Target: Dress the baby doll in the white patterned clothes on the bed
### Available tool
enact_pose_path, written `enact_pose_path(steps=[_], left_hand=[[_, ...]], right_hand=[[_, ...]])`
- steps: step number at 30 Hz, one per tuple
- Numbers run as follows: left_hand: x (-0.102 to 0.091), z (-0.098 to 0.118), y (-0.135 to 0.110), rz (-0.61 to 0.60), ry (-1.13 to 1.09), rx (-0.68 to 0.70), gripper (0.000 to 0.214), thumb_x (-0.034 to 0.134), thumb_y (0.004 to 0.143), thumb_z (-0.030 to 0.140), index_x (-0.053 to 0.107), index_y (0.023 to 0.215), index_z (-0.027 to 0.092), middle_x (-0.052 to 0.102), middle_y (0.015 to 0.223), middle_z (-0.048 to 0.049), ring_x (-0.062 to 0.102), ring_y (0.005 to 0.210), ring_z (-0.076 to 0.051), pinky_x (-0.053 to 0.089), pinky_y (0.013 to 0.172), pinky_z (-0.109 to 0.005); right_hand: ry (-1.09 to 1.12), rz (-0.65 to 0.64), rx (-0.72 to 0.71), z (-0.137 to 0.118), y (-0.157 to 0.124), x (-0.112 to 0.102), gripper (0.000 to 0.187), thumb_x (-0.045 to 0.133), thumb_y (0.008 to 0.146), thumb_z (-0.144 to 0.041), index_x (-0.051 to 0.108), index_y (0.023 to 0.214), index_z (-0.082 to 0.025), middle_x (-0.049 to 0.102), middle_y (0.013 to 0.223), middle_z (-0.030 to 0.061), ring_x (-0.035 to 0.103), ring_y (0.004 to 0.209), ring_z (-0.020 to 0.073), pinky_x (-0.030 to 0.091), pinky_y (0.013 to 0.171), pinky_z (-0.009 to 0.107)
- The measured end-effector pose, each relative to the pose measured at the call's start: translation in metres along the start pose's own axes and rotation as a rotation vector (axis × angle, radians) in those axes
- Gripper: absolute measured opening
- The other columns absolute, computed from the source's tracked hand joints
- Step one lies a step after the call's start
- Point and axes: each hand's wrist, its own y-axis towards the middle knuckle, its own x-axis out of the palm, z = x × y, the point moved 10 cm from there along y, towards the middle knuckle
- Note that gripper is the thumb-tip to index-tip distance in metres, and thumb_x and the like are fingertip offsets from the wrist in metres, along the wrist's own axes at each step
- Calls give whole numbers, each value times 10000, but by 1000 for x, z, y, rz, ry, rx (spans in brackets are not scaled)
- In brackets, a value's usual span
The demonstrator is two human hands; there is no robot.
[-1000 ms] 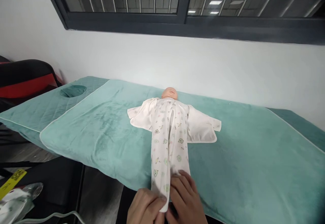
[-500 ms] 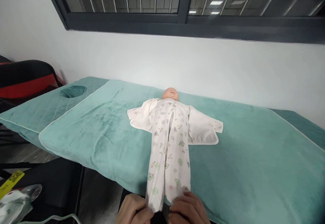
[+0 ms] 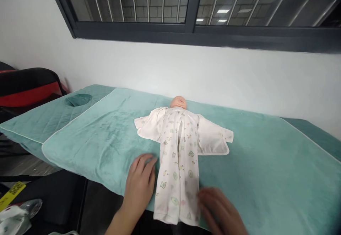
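A baby doll lies on its back, its bald head (image 3: 178, 102) toward the wall. White printed baby trousers (image 3: 176, 171) lie lengthwise over its body, with a slit down the middle and the leg ends at the front edge. A white wrap top (image 3: 210, 135) spreads out to both sides beneath them. My left hand (image 3: 141, 181) hovers beside the left trouser leg, fingers extended and holding nothing. Close to the right leg's outer edge is my right hand (image 3: 221, 210), blurred, with thumb and fingers apart; whether it touches the cloth is unclear.
A green plush cover (image 3: 266, 164) drapes the bed, which has a face hole (image 3: 78, 100) at the left. Behind are a white wall and a barred window (image 3: 186, 28). Black-and-red chairs (image 3: 29, 92) stand left; a black seat (image 3: 58, 196) holds plastic-wrapped items.
Both hands have let go of the trouser leg ends. My left hand has moved up along the left leg, my right hand outward to the right. The legs now lie flatter and closer together.
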Motion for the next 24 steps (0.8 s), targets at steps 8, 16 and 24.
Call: enact_pose_path(steps=[8,16,24], left_hand=[[77,0,88,-223,81,172,403,540,879,196,593,1278,212,594,1302,-117,420,1316,-313,259,1144,-573],[56,7,91,-102,-308,174,441,542,876,266,575,1314,225,636,1255,-114,567,1142,-256,427,1033,-437],[62,2,94,-237,-290,-3,482,579,840,324,546,1307,206,639,1201,-133,548,1095,-282,445,933,-401]], right_hand=[[-232,-153,-55,89,76,38,330,523,895,-124,655,1183,-216,638,1227,96,535,1206,264,494,1001,436],[-266,-163,24,87,101,56,223,570,848,-89,715,983,-191,676,996,99,593,978,253,464,859,409],[-80,-13,-63,79,74,22,178,498,891,-127,669,894,-176,610,943,89,530,848,212,442,750,363]])
